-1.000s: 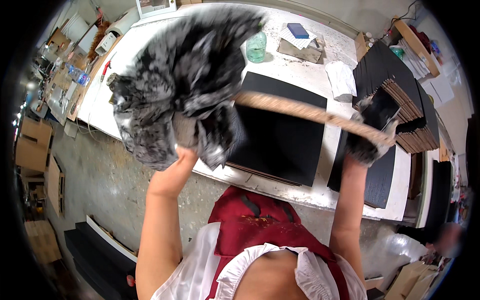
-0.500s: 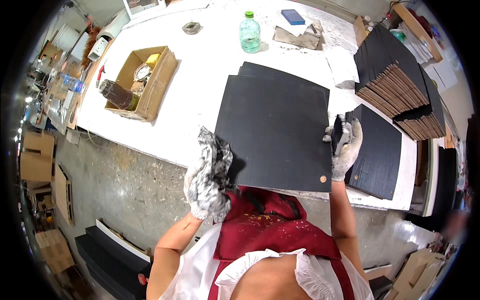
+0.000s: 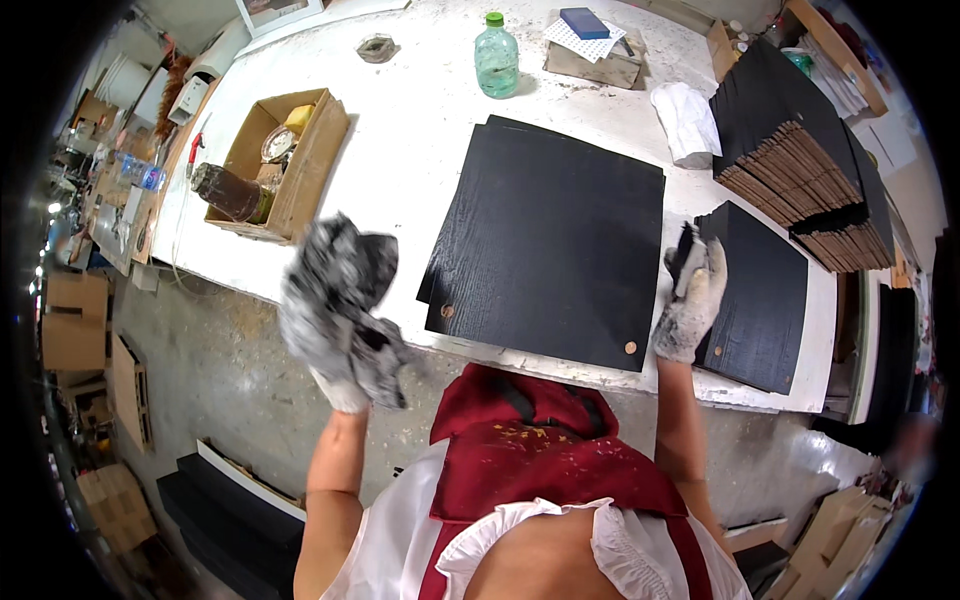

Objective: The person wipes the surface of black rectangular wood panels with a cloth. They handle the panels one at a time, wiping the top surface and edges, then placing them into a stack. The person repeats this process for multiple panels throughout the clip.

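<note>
Black boards [image 3: 550,240] lie stacked in front of me on the white table, the top one with a round pale spot at each near corner. My left hand [image 3: 343,391], in a whitish glove, is closed on a black-stained rag [image 3: 335,290], off the boards' left side and blurred by motion. Beside their right edge, my right hand [image 3: 690,315], in a stained glove, is closed around a small black object [image 3: 685,252], perhaps a pad; its kind is unclear. A second pile of black boards [image 3: 755,305] is just right of that hand.
At the left stands a cardboard box [image 3: 305,175] with a brown-stained bottle leaning in it. Toward the back are a green-capped bottle [image 3: 496,62], a block with a blue box [image 3: 585,22] on it, and a white cloth [image 3: 687,125]. Tall board stacks [image 3: 790,150] fill the right.
My left hand has swung left with the rag, off the boards, uncovering the near left corner spot. The top board sits slightly differently. My right hand stays near the right edge.
</note>
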